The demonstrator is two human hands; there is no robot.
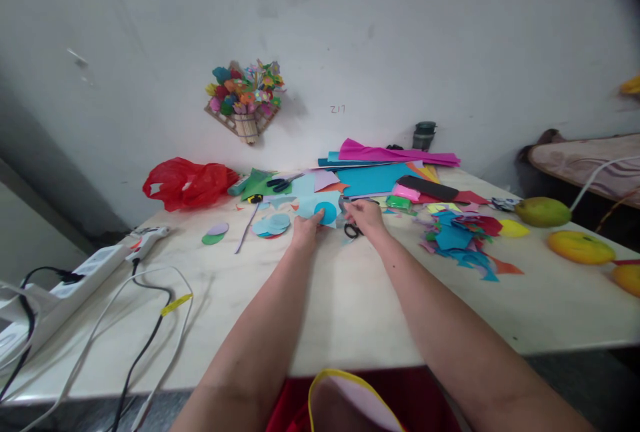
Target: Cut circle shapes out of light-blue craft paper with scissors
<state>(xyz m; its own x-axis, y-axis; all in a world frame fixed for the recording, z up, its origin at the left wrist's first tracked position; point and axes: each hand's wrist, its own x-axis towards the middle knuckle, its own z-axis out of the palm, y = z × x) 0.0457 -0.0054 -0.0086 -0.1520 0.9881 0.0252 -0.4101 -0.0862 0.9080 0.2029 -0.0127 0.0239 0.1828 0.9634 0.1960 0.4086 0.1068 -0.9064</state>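
A bright blue paper circle (326, 213) lies over a light blue sheet of paper (304, 193). My left hand (305, 229) is closed at the left edge of both, its thumb on the circle and its other fingers mostly hidden. At the circle's right side, my right hand (367, 216) is closed in a pinch; what it holds is too small to make out. A thin dark item sticks out behind that hand. Black scissor handles (352, 231) show just below the right hand's fingers.
Cut paper circles (271, 224) lie left, beside a purple strip (246, 229). Black-handled scissors (283, 183) and a red plastic bag (190, 183) are farther back. Paper scraps (456, 235), a black phone-like slab (427, 187) and mangoes (580, 247) sit right. A power strip (85, 279) with cables occupies the left.
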